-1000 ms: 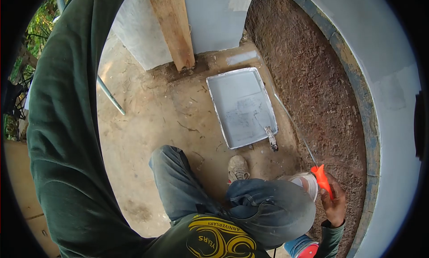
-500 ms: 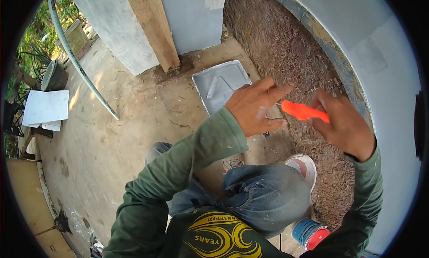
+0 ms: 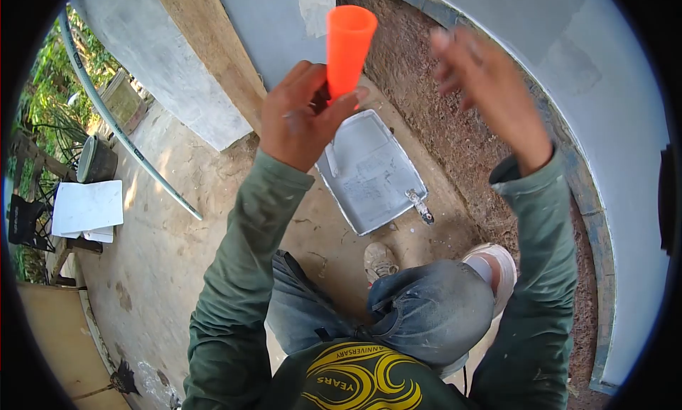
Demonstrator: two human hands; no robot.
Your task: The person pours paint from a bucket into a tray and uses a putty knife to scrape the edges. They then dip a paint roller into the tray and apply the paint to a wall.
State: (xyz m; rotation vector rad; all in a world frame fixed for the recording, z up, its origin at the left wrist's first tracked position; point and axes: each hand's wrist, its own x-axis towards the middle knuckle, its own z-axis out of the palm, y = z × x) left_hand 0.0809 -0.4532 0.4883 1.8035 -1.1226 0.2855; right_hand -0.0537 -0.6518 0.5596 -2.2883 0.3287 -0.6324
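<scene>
My left hand [image 3: 298, 119] is closed around the orange handle [image 3: 348, 51] of a paint roller, its hollow end tipped up toward me. Below the hand, a narrow white roller head [image 3: 332, 159] overlaps the left side of the paint tray [image 3: 380, 229]; the hand hides the part between handle and head. My right hand [image 3: 490, 83] is raised to the right of the handle, apart from it, fingers extended and somewhat blurred. The tray is coated with pale grey-white paint. A paint-smeared brush [image 3: 420, 208] rests across its lower right rim.
A grey-painted wall [image 3: 625, 197] curves along the right, above a strip of rough brown ground [image 3: 398, 55]. A wooden post [image 3: 209, 48] leans by a pale panel at the back. On the left are a hose [image 3: 121, 133], a dark pot [image 3: 97, 160] and white sheets [image 3: 89, 205].
The orange handle has passed from the right hand to the left and now points upward. My right hand has let go and risen. The tray shows more fully.
</scene>
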